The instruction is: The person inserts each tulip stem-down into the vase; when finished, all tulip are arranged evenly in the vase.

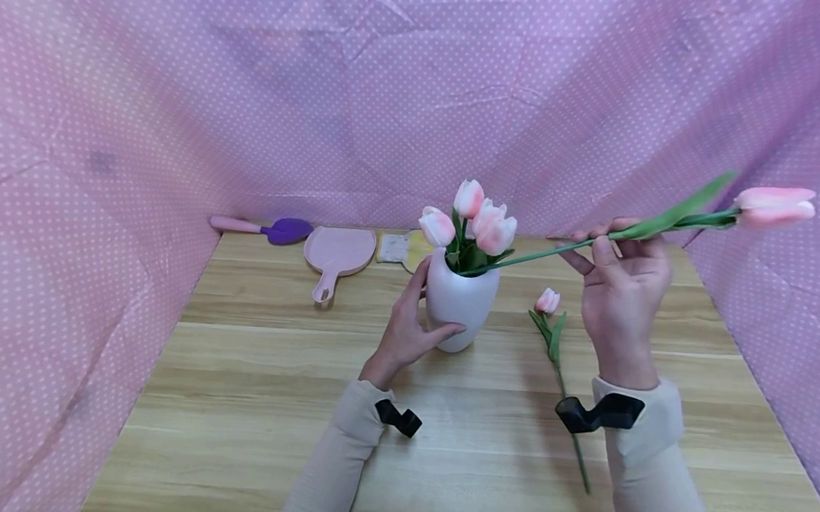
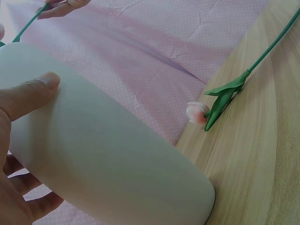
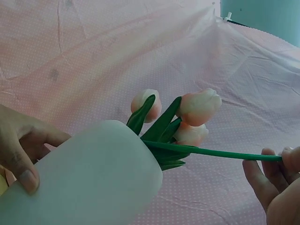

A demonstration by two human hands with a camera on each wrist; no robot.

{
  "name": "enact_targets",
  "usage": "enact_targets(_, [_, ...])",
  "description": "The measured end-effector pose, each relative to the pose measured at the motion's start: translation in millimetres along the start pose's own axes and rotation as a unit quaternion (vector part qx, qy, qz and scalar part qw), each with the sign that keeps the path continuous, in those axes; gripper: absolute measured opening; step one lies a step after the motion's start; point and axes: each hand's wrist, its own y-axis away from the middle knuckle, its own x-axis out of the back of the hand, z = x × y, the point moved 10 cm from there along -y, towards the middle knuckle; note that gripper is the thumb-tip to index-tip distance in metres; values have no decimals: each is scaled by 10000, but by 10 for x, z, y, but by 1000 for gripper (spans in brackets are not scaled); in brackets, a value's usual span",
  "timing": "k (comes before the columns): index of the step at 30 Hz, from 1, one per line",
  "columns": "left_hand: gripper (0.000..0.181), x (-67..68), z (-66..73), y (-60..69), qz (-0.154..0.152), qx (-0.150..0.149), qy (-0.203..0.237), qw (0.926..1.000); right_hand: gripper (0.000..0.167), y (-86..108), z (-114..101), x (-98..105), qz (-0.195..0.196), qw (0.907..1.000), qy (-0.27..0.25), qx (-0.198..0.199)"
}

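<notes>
A white vase [image 1: 459, 307] stands on the table, several pink-and-white tulips [image 1: 469, 200] rising from its mouth. My left hand [image 1: 408, 331] grips the vase from its left side, thumb across the front, as the left wrist view also shows. My right hand [image 1: 625, 295] pinches the green stem of another tulip [image 1: 774, 207] between thumb and fingers. That tulip slants, bloom up to the right, and its lower stem end [image 3: 201, 151] reaches into the vase mouth; the tip is hidden inside. A further tulip [image 1: 548, 300] lies on the table between the vase and my right forearm.
Along the table's back edge lie a purple trowel [image 1: 289, 232] with a pink handle, a pink pan-shaped piece [image 1: 340, 249] and a yellow-and-white item [image 1: 403, 249] partly behind the vase. Pink dotted cloth [image 1: 421, 98] hangs behind and at both sides of the wooden table [image 1: 264, 404].
</notes>
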Motion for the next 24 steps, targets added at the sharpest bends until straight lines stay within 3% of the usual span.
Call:
enact_targets(6, [110, -5, -15, -2, -16, 65, -2, 10000, 20, 47, 80, -124, -512, 9986, 30, -111])
enact_targets(12, [111, -16, -26, 7, -58, 146, -38, 9999, 20, 85, 109, -183, -861, 9955, 389, 40])
enact_targets(24, [110, -12, -32, 8, -24, 130, -139, 9998, 23, 109, 170, -231, -1062, 9919, 687, 144])
